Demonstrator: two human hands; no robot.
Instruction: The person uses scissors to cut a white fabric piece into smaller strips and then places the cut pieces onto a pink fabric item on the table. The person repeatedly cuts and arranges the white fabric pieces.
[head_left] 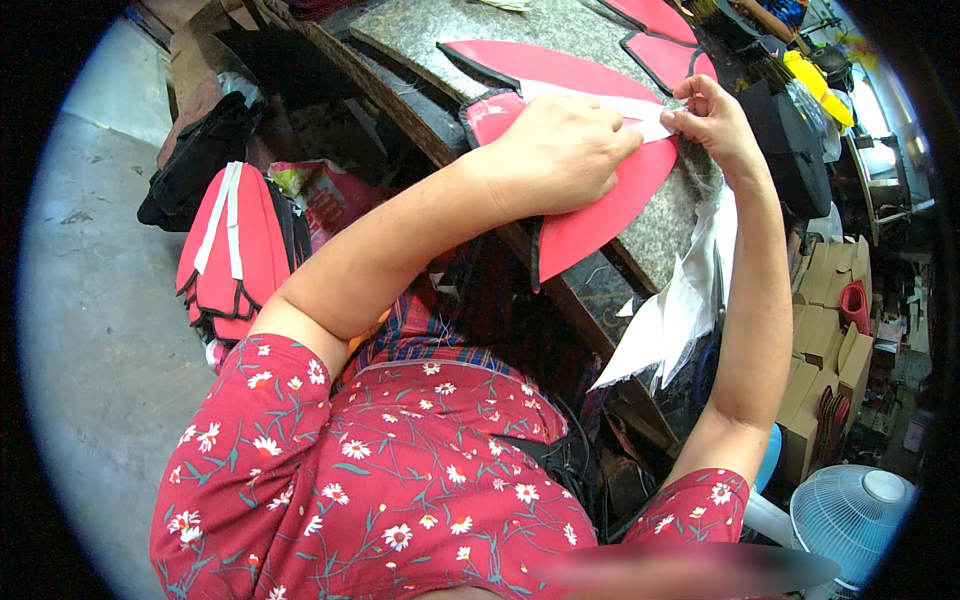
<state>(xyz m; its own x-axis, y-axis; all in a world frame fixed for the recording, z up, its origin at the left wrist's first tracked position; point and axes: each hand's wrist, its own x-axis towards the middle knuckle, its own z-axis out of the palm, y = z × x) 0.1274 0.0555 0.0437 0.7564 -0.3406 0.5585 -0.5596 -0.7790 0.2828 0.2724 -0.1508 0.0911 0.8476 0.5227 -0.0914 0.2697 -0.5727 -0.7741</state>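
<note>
One speckled bench (640, 238) lies before me; beyond its right edge stand cardboard boxes (822, 278), a red roll (853, 302) among them. At its near edge lies the red, black-edged piece (605, 222). My left fingers (612, 150) curl over it, grip unclear; my right fingers (690, 122) pinch a white strip (645, 108).

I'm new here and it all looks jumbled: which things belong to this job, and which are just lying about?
Likely the job:
red black-edged piece
white strips
stack of matching red pieces

Seemingly just around:
electric fan
cardboard boxes
</note>
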